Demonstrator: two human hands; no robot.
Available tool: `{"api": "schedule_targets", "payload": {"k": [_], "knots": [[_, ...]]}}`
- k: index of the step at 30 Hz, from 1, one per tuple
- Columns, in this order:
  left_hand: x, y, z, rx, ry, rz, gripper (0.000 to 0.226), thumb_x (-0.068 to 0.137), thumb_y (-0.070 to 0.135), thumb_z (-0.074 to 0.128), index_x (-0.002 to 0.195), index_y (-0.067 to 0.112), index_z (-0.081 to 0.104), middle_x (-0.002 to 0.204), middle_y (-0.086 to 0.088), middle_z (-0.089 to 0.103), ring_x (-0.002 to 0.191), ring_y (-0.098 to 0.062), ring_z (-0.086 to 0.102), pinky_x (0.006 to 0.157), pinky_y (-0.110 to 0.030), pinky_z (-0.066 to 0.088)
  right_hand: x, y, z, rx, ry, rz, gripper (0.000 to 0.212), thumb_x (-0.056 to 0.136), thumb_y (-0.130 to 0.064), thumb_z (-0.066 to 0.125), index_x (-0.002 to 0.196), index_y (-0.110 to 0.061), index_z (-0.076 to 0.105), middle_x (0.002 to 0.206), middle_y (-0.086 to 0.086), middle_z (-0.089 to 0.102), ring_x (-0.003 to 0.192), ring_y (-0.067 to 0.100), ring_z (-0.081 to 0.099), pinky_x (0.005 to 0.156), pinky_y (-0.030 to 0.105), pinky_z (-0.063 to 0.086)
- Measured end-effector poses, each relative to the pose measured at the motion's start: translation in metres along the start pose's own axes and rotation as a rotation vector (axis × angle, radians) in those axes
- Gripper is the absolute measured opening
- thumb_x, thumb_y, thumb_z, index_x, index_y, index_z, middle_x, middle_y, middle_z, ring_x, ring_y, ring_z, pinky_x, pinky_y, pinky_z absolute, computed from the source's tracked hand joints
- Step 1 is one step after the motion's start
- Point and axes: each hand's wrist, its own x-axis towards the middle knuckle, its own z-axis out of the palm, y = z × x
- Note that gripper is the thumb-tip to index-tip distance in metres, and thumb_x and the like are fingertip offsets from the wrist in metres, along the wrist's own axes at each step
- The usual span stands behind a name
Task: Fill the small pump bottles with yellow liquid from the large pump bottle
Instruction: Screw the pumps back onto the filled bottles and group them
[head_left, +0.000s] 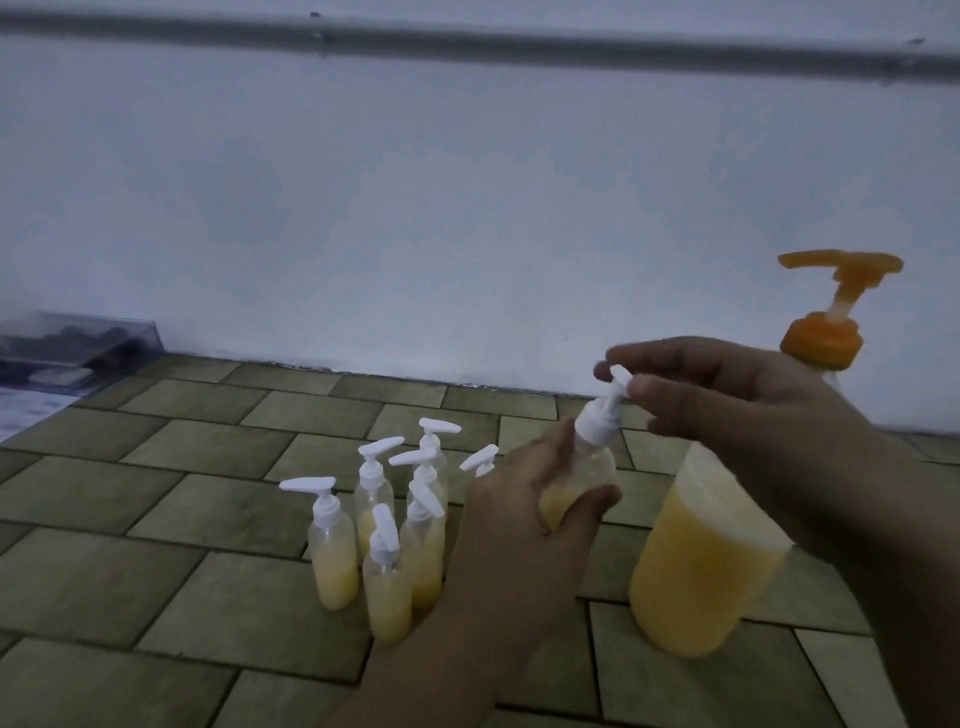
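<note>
1. Large pump bottle (706, 561) is standing at 4 o'clock, approx. half full.
2. Cluster of small bottles (387, 525) at 7 o'clock is showing liquid, pumps on; likely done.
3. Left hand (519, 499) is gripping small bottle (582, 478) at centre; right hand (727, 395) is pinching its pump head (615, 384), prob. screwing cap on.

Two bare hands w/ forearms in view, no gloves. Left hand (524, 499) and forearm: no sleeve, no watch, no rings visible. Right hand (737, 400): also bare, forearm uncovered to frame edge, no sleeve or bracelet seen. Nails short, unpainted as far as the dim, blurry pic lets me tell. No markings seen.
</note>
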Motion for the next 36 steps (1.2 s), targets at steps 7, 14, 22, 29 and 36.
{"api": "schedule_targets", "payload": {"k": [7,14,22,29,36], "knots": [[-0.002,-0.001,0.002,-0.026,-0.035,-0.004,0.042,0.079,0.03,0.07,0.12,0.026,0.061,0.1,0.017,0.067,0.097,0.008,0.057,0.079,-0.005,0.043,-0.004,0.02,0.019,-0.07,0.152,-0.059,0.041,0.051,-0.053,0.066,0.086,-0.033,0.07,0.079,-0.017,0.069,0.075,0.003,0.062,0.064,0.022,0.053],[0.001,0.002,0.004,-0.038,-0.027,-0.012,0.047,0.075,0.035,0.064,0.122,0.036,0.057,0.103,0.021,0.065,0.099,0.01,0.056,0.081,-0.007,0.043,-0.01,0.034,0.024,0.131,0.262,-0.001,0.026,0.051,-0.042,0.076,0.066,-0.021,0.07,0.077,-0.001,0.072,0.077,0.017,0.066,0.069,0.032,0.054],[0.002,0.0,0.01,-0.039,-0.085,-0.017,0.04,0.082,0.022,0.07,0.121,0.027,0.06,0.103,0.014,0.068,0.097,0.003,0.059,0.08,-0.013,0.047,-0.016,0.041,0.037,0.25,0.394,0.001,0.048,0.048,-0.039,0.075,0.092,-0.024,0.062,0.083,-0.009,0.072,0.075,0.002,0.065,0.058,0.015,0.048],[-0.002,-0.002,0.013,0.011,-0.08,-0.022,0.047,0.081,0.022,0.072,0.125,0.029,0.057,0.092,0.025,0.061,0.095,0.008,0.056,0.074,-0.003,0.041,-0.016,0.048,0.042,0.328,0.413,0.024,0.055,0.048,-0.038,0.076,0.1,-0.027,0.064,0.085,-0.009,0.072,0.086,0.014,0.068,0.077,0.032,0.053],[-0.003,-0.006,0.016,0.01,-0.081,-0.032,0.046,0.081,0.022,0.071,0.125,0.028,0.058,0.101,0.014,0.068,0.094,0.004,0.06,0.076,-0.012,0.048,-0.02,0.054,0.043,0.231,0.386,0.034,0.036,0.052,-0.046,0.074,0.085,-0.03,0.07,0.086,-0.013,0.07,0.087,0.01,0.065,0.078,0.033,0.051]]}}
